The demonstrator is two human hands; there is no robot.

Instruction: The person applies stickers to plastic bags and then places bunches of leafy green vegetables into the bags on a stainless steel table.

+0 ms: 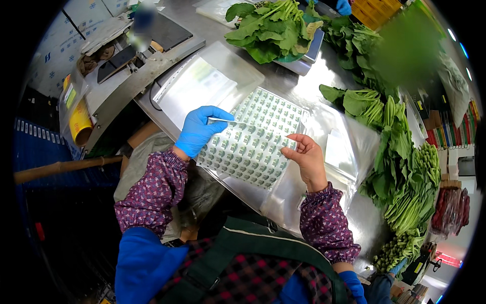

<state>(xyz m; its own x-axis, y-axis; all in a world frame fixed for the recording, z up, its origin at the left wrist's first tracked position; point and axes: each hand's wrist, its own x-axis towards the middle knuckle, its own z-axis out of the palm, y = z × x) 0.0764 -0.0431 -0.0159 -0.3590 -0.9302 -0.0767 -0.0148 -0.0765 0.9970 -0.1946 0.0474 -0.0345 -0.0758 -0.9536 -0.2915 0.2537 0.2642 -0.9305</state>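
A white sheet of small green-printed stickers (245,154) lies across the middle of the metal table, overlapping more sheets of the same kind (271,109). My left hand (198,133), in a blue glove, pinches the upper left edge of the sheet, where a thin white rim shows between thumb and fingers. My right hand (309,158) is bare and grips the sheet's right edge between thumb and forefinger. Clear plastic sleeves (349,147) lie beyond and to the right of the stickers. A plastic sleeve with white paper (202,81) is at the far left.
Leafy greens (268,30) sit on a scale (304,58) at the back. More bunched greens (392,152) line the right side. A metal machine (147,61) stands at left, near a yellow roll (81,124). At the back, blue-gloved fingers (343,7) of another person show.
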